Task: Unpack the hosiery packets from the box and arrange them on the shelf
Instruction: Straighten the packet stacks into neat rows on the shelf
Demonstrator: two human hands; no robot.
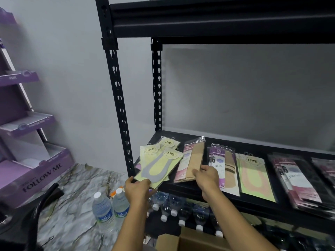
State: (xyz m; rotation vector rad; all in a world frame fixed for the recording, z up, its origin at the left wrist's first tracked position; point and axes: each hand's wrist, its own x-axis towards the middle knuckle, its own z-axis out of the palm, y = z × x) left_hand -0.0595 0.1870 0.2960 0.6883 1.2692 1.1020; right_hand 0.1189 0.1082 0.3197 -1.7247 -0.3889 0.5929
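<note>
**While both grips hold packets, a row lies along the shelf**

Where the black metal shelf meets its front left post, the left grip pinches the near end of a fan of yellow-green packets, thumb on top and fingers curled beneath. These packets carry round ENE labels, and the top one shows a grey sock shape. Their near ends overhang the shelf's front edge, while the far ends lie over the board.

Just to the right, the right grip is closed on the near end of the beige packets, with fingertips pressed onto the top face. That small stack, beige hosiery against pink card, lies flat on the shelf and tilts slightly rightward at its far end.

Further right along the same board lie a purple-labelled packet, then a green packet with an orange sock shape, then overlapping pink and black packets that run to the frame's right edge. All lie flat, side by side, with their long sides running front to back.

Below the forearms, an open cardboard box shows at the bottom edge; its contents are hidden. Capped water bottles lie on the level under the shelf, and two upright bottles stand on the marbled floor to the left. A purple display stand marked FOLLOW ME fills the left side.
</note>
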